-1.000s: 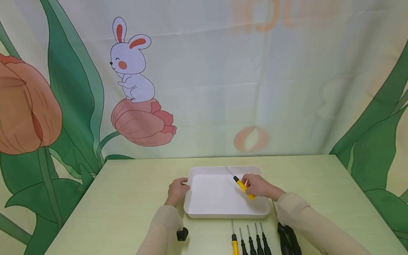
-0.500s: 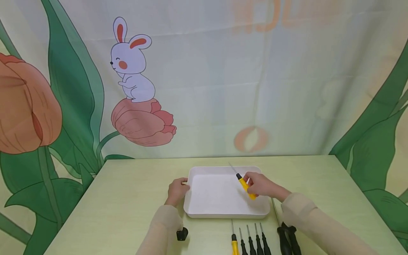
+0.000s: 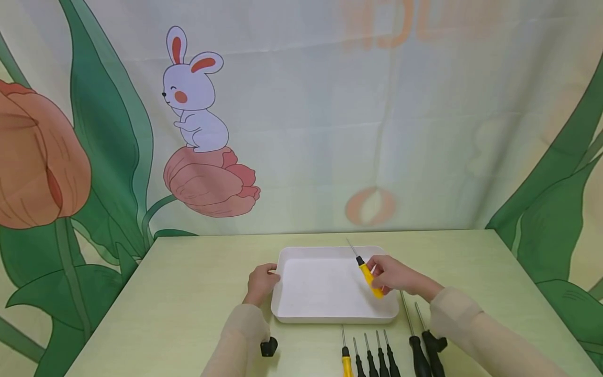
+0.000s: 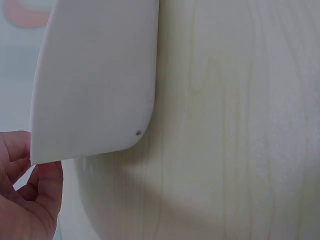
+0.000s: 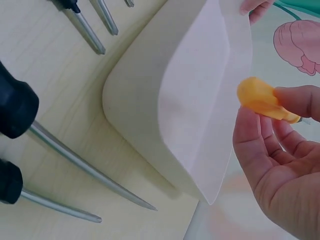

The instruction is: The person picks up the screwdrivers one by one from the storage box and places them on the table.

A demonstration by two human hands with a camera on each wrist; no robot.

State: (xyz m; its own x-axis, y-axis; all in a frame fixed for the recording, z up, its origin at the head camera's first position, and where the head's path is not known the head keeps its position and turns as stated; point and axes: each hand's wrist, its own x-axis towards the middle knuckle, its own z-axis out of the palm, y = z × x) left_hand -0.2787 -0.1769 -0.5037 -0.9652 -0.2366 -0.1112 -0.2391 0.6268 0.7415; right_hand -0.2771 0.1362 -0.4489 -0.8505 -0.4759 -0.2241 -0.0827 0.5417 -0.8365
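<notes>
A white rectangular tray (image 3: 311, 288) lies on the table. My left hand (image 3: 261, 284) pinches its left rim between thumb and fingers, seen close in the left wrist view with the hand (image 4: 30, 195) at the tray corner. Over the tray's right part, my right hand (image 3: 395, 275) holds a yellow-handled screwdriver (image 3: 369, 278) with a black collar. Its thin shaft points up and away to the left. In the right wrist view the yellow handle (image 5: 260, 97) sits between thumb and fingertips, and most of the shaft is hidden.
In front of the tray lie another yellow screwdriver (image 3: 346, 361) and several small black screwdrivers (image 3: 371, 361). Two larger black-handled screwdrivers (image 3: 418, 353) lie to the right, near my sleeve. A small black object (image 3: 269, 346) is by my left forearm. A printed curtain hangs behind the table.
My right hand has shifted a little to the right with the yellow screwdriver, and the larger black screwdrivers are less covered by the sleeve. My left hand stays on the tray.
</notes>
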